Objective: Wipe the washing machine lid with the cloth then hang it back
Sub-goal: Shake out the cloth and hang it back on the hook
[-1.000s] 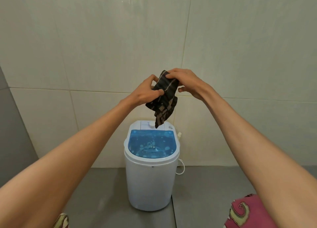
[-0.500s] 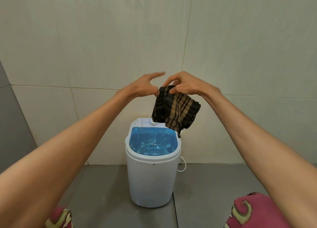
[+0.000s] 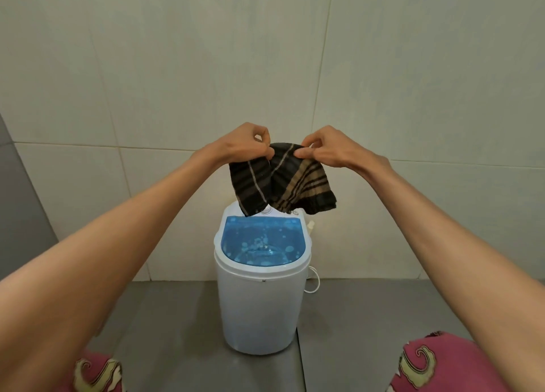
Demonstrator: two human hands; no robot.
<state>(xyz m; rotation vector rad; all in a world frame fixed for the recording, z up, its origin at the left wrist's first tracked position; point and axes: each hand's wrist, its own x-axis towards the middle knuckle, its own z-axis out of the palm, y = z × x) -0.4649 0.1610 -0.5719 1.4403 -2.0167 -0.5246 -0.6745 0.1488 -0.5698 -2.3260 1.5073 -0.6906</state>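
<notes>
A dark cloth (image 3: 283, 180) with tan and pale stripes hangs spread between my hands, above the back of the machine. My left hand (image 3: 246, 144) pinches its top edge at the left. My right hand (image 3: 327, 148) pinches the top edge at the right. Below stands a small white washing machine (image 3: 261, 303) with a translucent blue lid (image 3: 261, 239), which is closed. The cloth's lower hem hides most of the white control panel and its dial behind the lid.
The machine stands on a grey tiled floor (image 3: 368, 318) against a pale tiled wall (image 3: 265, 52). A white cord (image 3: 314, 279) loops at its right side. My knees in pink patterned fabric (image 3: 436, 362) show at both bottom corners.
The bunched cloth has been opened out. My left hand, which had let go half a second ago, now grips the top edge again, and both hands hold it spread.
</notes>
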